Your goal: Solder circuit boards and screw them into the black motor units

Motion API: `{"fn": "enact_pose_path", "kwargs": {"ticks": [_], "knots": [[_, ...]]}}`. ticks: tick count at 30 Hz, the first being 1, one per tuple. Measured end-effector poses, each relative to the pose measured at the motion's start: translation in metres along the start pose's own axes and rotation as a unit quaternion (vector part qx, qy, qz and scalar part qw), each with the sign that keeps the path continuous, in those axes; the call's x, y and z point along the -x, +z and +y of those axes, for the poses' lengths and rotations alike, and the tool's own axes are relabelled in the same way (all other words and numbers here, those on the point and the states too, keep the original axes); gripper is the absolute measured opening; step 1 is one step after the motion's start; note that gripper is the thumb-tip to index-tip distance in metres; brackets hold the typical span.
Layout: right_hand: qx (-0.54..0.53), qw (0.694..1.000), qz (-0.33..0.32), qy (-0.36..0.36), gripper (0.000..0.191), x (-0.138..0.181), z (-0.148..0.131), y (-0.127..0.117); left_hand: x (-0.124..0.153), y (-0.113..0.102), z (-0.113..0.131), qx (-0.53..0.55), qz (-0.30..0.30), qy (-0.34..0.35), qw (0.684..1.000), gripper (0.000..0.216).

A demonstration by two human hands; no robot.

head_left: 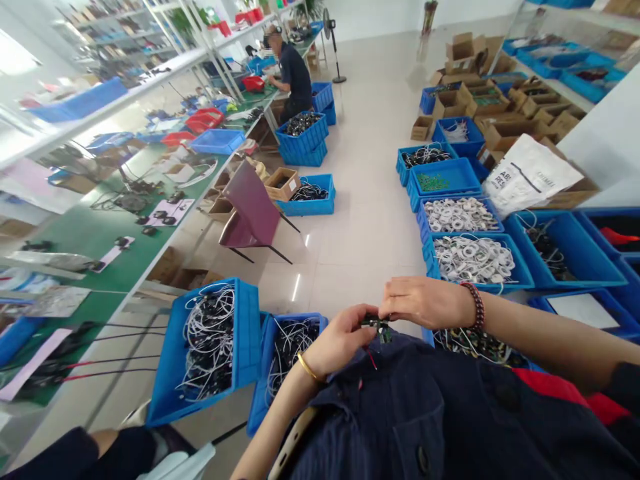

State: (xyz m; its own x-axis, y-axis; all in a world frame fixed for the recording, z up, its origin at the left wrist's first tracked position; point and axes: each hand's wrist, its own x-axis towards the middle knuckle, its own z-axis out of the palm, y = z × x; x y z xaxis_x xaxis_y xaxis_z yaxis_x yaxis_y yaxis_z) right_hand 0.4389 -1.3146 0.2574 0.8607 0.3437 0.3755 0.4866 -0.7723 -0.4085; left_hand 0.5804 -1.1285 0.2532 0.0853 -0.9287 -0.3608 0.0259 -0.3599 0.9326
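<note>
Close to my body, a small circuit board (384, 332) with dark green parts and a thin red wire is held between my hands. My left hand (336, 341), with a gold bangle at the wrist, pinches its left side between thumb and fingers. From the right, my right hand (425, 303), wearing a dark beaded bracelet, has its fingers bent together on the board's upper edge. Fingers cover part of the board, so its full shape is hidden. Below it is the front of a dark blue jacket (400, 400).
Left of me, a tilted blue crate (247, 333) holds black parts with white cables. A green workbench (110, 287) runs along the left, with a purple chair (255, 207) beside it. Blue crates of white rings (473, 260) line the right. A co-worker (295, 73) sits further back.
</note>
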Motion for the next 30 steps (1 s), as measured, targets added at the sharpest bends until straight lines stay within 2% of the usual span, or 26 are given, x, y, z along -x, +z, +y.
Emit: {"fn": "enact_pose_path", "kwargs": {"ticks": [4, 8, 15, 23, 26, 30], "knots": [[-0.038, 0.999, -0.012, -0.025, 0.025, -0.021, 0.049, -0.017, -0.029, -0.026, 0.011, 0.019, 0.006, -0.010, 1.000, 0.035], [-0.060, 0.998, -0.017, -0.027, 0.026, -0.050, 0.098, -0.033, -0.060, -0.058, 0.014, 0.026, 0.040, -0.010, 0.999, 0.038], [-0.051, 0.996, -0.045, -0.066, 0.027, -0.114, 0.176, -0.046, -0.107, -0.132, 0.029, 0.071, 0.049, 0.015, 0.996, 0.035], [-0.047, 0.992, -0.061, -0.102, 0.025, -0.182, 0.249, -0.059, -0.141, -0.209, 0.052, 0.110, 0.080, 0.018, 0.991, 0.032], [-0.049, 0.989, -0.059, -0.128, 0.024, -0.204, 0.277, -0.058, -0.152, -0.231, 0.054, 0.143, 0.112, 0.016, 0.983, 0.032], [-0.075, 0.983, -0.056, -0.157, 0.026, -0.237, 0.320, -0.054, -0.170, -0.258, 0.051, 0.234, 0.178, 0.035, 0.955, 0.038]]}}
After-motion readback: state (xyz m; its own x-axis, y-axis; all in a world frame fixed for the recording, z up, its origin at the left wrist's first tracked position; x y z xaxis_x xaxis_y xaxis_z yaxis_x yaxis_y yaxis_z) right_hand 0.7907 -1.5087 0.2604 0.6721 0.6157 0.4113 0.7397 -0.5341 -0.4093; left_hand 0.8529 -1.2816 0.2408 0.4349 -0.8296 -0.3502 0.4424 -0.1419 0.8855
